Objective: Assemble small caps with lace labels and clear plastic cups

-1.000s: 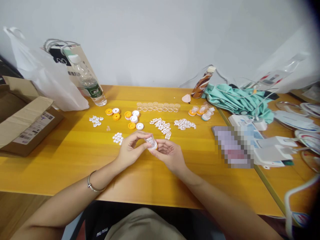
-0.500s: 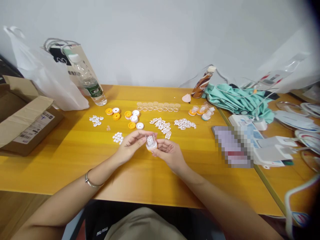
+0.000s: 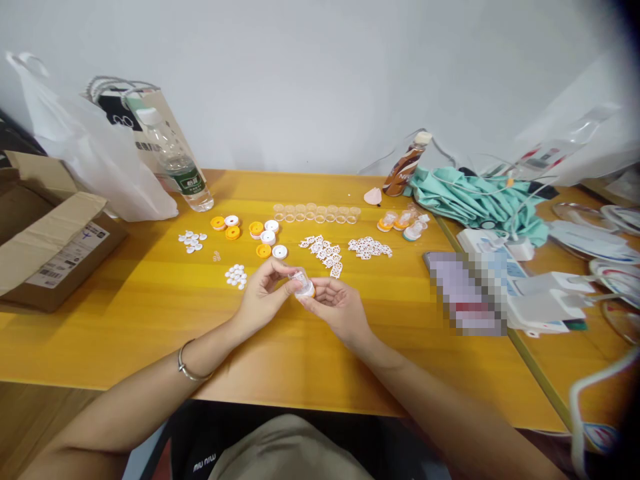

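Left hand [image 3: 263, 293]: we see its grip closed around the top of a small clear capsule [image 3: 301, 283], fingertips pinching from the left.
Right hand [image 3: 336, 308]: our view shows it palm up, its grip holding the same capsule from below and from the right.
Capsule: held between both hands just above the yellow bench [image 3: 150, 313], tilted, with an orange base showing at its lower end.
Near the hands: we see a small heap of white discs [image 3: 235, 275] to the left and white lattice pieces [image 3: 323, 251] just beyond.
Farther back: orange and white caps [image 3: 253, 234] lie in a loose group, with a row of clear cups [image 3: 316, 213] behind them.
Left edge: a water bottle [image 3: 175, 163] stands by a cardboard box [image 3: 47, 233].
Left wrist: we note a thin bracelet [image 3: 190, 371].
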### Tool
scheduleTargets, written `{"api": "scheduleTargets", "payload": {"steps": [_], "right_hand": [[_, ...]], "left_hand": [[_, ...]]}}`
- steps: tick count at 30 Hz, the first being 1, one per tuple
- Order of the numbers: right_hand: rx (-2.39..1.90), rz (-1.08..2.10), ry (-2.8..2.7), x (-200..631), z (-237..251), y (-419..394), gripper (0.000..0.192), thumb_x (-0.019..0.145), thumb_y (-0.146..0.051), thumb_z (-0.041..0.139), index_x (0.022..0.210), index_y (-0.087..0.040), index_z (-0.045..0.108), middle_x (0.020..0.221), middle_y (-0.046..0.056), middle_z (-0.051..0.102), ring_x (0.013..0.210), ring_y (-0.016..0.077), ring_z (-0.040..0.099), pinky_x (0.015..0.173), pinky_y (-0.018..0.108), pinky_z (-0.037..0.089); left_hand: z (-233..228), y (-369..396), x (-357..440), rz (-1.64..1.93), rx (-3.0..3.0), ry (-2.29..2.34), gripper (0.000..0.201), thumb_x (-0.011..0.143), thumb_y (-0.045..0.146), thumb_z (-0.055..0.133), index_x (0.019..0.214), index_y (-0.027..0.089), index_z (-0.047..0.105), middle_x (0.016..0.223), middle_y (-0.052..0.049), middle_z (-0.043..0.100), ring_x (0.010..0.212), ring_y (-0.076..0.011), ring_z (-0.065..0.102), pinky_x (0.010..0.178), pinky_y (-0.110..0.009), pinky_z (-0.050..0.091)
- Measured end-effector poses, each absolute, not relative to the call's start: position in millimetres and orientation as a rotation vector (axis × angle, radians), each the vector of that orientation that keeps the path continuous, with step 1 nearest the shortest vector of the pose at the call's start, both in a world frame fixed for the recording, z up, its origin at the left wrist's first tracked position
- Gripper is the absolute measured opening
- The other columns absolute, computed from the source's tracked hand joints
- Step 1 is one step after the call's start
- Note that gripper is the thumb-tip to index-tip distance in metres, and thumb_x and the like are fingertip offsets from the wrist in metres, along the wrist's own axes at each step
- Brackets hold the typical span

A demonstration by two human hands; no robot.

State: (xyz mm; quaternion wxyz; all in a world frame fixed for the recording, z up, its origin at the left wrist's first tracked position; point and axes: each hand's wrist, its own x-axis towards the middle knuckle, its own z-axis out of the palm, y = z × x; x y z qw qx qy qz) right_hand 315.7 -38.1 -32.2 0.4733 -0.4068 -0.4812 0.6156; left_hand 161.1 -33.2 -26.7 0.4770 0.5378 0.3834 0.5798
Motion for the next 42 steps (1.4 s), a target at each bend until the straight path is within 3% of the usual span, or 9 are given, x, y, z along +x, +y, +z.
{"api": "scheduleTargets", "payload": {"steps": [5, 9, 14, 17, 21, 26, 30, 34, 42], "right_hand": [[-0.932, 1.661, -1.088, 316.4, -32.9, -35.1, 0.024, 0.058, -0.029, 0.078, 0.077, -0.019, 0.067, 0.063, -0.002, 0.067, 0.05, 0.0083, 0.056, 0.054, 0.024, 0.048], [-0.92, 1.69, -1.062, 316.9, -32.7, -35.0, 0.025, 0.057, -0.028, 0.08, 0.078, -0.019, 0.069, 0.063, -0.002, 0.068, 0.051, 0.0078, 0.057, 0.055, 0.023, 0.048], [-0.918, 1.694, -1.05, 317.8, -33.2, -34.7, 0.025, 0.058, -0.029, 0.079, 0.078, -0.019, 0.069, 0.066, -0.001, 0.069, 0.05, 0.0078, 0.056, 0.055, 0.024, 0.048], [-0.913, 1.702, -1.056, 317.9, -34.0, -34.5, 0.026, 0.057, -0.029, 0.08, 0.079, -0.019, 0.069, 0.066, -0.001, 0.068, 0.052, 0.0082, 0.057, 0.055, 0.024, 0.048], [-0.898, 1.721, -1.044, 317.8, -34.3, -34.9, 0.027, 0.058, -0.031, 0.08, 0.079, -0.018, 0.069, 0.066, -0.001, 0.069, 0.05, 0.0077, 0.056, 0.054, 0.023, 0.048], [-0.88, 1.755, -1.041, 317.8, -33.2, -35.6, 0.026, 0.057, -0.029, 0.08, 0.078, -0.019, 0.069, 0.065, -0.002, 0.068, 0.051, 0.0076, 0.056, 0.054, 0.022, 0.047], [-0.859, 1.83, -0.989, 317.9, -33.6, -35.3, 0.026, 0.058, -0.03, 0.08, 0.078, -0.018, 0.069, 0.063, -0.002, 0.067, 0.049, 0.007, 0.055, 0.053, 0.021, 0.046], [-0.87, 1.871, -0.949, 318.3, -33.4, -35.5, 0.025, 0.059, -0.03, 0.079, 0.079, -0.017, 0.069, 0.062, -0.002, 0.067, 0.051, 0.0065, 0.056, 0.054, 0.02, 0.045], [-0.865, 1.918, -0.935, 318.7, -30.3, -36.1, 0.026, 0.059, -0.029, 0.08, 0.079, -0.016, 0.069, 0.061, -0.002, 0.067, 0.05, 0.0054, 0.056, 0.053, 0.019, 0.043]], "left_hand": [[-24.2, -30.3, 152.5, 1.178, 1.33, 0.805, 0.024, 0.085, 0.034, 0.057, 0.101, 0.016, 0.06, 0.105, -0.01, 0.064, 0.096, -0.0197, 0.06, 0.088, -0.033, 0.044], [-23.8, -28.9, 153.1, 1.25, 1.336, 0.8, 0.026, 0.077, 0.033, 0.068, 0.098, 0.018, 0.06, 0.1, -0.007, 0.062, 0.095, -0.0187, 0.058, 0.086, -0.029, 0.043], [-25.0, -28.5, 155.4, 1.165, 1.181, 0.679, 0.044, 0.084, 0.041, 0.057, 0.123, 0.022, 0.047, 0.11, -0.01, 0.06, 0.102, -0.0219, 0.057, 0.088, -0.036, 0.043], [-26.1, -28.4, 154.9, 1.259, 1.247, 0.721, 0.047, 0.075, 0.036, 0.069, 0.116, 0.022, 0.049, 0.105, -0.007, 0.06, 0.098, -0.0193, 0.057, 0.083, -0.031, 0.044], [-25.3, -29.1, 154.0, 1.157, 1.201, 0.683, 0.049, 0.084, 0.04, 0.057, 0.127, 0.023, 0.039, 0.105, -0.009, 0.062, 0.096, -0.0205, 0.059, 0.086, -0.036, 0.042], [-21.3, -30.1, 155.2, 1.248, 1.22, 0.694, 0.05, 0.075, 0.034, 0.07, 0.118, 0.023, 0.047, 0.101, -0.006, 0.062, 0.096, -0.0183, 0.058, 0.082, -0.03, 0.043], [-19.7, -29.4, 155.1, 1.109, 1.094, 0.646, 0.048, 0.085, 0.047, 0.053, 0.124, 0.023, 0.041, 0.103, -0.008, 0.063, 0.091, -0.0202, 0.061, 0.083, -0.037, 0.043], [-21.4, -27.9, 154.8, 1.24, 1.154, 0.727, 0.047, 0.075, 0.039, 0.068, 0.114, 0.021, 0.048, 0.098, -0.005, 0.062, 0.093, -0.0173, 0.059, 0.08, -0.029, 0.043], [-24.2, -28.4, 154.5, 1.191, 1.148, 0.715, 0.05, 0.075, 0.039, 0.069, 0.117, 0.021, 0.047, 0.1, -0.006, 0.062, 0.095, -0.0185, 0.058, 0.079, -0.029, 0.044]]}}
